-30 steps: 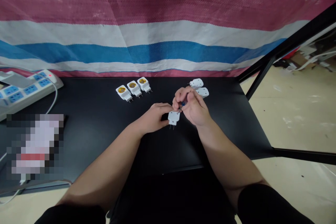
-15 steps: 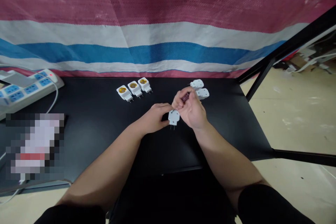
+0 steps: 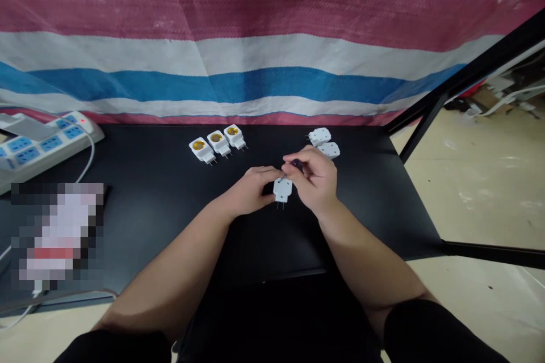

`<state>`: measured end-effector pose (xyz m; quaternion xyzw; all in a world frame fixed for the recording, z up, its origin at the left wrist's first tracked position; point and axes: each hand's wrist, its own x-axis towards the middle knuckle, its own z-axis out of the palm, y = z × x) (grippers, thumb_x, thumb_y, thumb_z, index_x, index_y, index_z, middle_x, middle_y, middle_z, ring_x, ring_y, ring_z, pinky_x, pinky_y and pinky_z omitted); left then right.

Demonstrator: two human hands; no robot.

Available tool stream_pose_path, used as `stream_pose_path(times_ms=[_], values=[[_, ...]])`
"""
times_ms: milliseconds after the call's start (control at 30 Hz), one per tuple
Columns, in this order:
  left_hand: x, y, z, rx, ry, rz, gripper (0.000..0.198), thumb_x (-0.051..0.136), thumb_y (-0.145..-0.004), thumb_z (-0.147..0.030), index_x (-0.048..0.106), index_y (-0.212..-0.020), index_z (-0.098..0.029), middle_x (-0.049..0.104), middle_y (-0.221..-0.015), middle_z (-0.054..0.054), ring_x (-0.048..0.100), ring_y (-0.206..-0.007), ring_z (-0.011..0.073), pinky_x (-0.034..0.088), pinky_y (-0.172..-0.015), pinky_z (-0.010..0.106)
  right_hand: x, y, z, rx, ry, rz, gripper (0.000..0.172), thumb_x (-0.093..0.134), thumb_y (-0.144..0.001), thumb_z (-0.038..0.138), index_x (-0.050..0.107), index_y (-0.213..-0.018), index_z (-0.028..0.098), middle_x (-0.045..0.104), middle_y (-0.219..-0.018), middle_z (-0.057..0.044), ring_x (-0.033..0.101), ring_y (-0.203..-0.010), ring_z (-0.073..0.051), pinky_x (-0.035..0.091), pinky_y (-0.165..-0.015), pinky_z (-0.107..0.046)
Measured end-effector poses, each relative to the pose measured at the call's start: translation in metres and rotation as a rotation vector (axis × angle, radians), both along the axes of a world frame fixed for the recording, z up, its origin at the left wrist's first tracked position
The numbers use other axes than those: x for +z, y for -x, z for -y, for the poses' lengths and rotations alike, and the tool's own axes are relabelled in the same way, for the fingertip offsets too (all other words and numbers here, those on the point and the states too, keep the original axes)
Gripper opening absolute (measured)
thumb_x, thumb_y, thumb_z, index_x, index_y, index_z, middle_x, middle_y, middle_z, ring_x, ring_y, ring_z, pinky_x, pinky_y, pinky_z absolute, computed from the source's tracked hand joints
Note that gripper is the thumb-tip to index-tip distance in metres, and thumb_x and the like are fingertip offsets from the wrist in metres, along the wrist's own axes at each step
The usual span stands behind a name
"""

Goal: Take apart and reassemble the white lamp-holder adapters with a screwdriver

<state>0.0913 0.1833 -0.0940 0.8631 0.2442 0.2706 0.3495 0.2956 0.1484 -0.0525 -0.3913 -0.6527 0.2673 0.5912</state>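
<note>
A white plug-in lamp socket (image 3: 283,189) lies back side up on the black table, its two metal pins pointing toward me. My left hand (image 3: 254,190) grips it from the left, fingers along its far edge and thumb at its near left side. My right hand (image 3: 315,178) is closed around the dark handle of a screwdriver (image 3: 297,165). The screwdriver's thin shaft slants down to the left, its tip at a hole near the socket's upper left corner.
Three white lamp sockets (image 3: 216,143) with brass-coloured openings stand at the back left. Two more sockets (image 3: 324,143) lie back side up beyond my right hand. A power strip (image 3: 51,144) and a blurred-out device (image 3: 63,232) with cables are at the left. A black frame (image 3: 426,125) borders the right.
My right hand's fingers have turned around the screwdriver handle, which now leans differently. My left hand and the socket have stayed in place.
</note>
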Motion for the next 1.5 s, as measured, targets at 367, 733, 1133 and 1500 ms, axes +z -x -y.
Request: stream_pose_path(times_ms=[367,733,1133,1500], values=[[0.005,0.000,0.002,-0.019,0.044,-0.035,0.049,0.077,-0.093,-0.013,0.076,-0.139,-0.031,0.080,-0.129,0.005,0.075,-0.122,0.0288,0.054,-0.112,0.049,-0.006,0.000,-0.009,0.434,0.143,-0.355,0.030,0.070,-0.111,0.041,0.058,-0.137,0.033,0.068,-0.089,0.003,0.070,-0.079,-0.017,0.060,-0.070,-0.033],[0.006,-0.001,0.005,0.017,0.023,-0.073,0.052,0.077,-0.089,-0.012,0.078,-0.137,-0.032,0.082,-0.125,0.005,0.074,-0.122,0.0296,0.051,-0.117,0.054,-0.004,0.005,-0.009,0.302,0.095,-0.233,0.020,0.074,-0.108,0.048,0.069,-0.112,0.029,0.065,-0.110,-0.003,0.067,-0.083,-0.015,0.056,-0.073,-0.035],[0.005,-0.001,0.006,0.002,0.066,-0.111,0.051,0.079,-0.090,-0.013,0.077,-0.137,-0.034,0.081,-0.132,0.004,0.073,-0.128,0.0303,0.045,-0.123,0.058,-0.004,0.015,-0.012,0.521,0.225,-0.565,0.035,0.078,-0.105,0.052,0.052,-0.099,0.030,0.053,-0.072,0.008,0.048,-0.063,-0.013,0.045,-0.063,-0.029],[0.006,-0.001,0.006,0.013,0.051,-0.105,0.050,0.077,-0.090,-0.014,0.077,-0.136,-0.033,0.081,-0.126,0.004,0.073,-0.125,0.0299,0.047,-0.120,0.055,0.002,0.012,-0.010,0.583,0.375,-0.564,0.045,0.056,-0.112,0.068,0.067,-0.097,0.027,0.042,-0.058,0.009,0.038,-0.052,-0.013,0.042,-0.059,-0.032]])
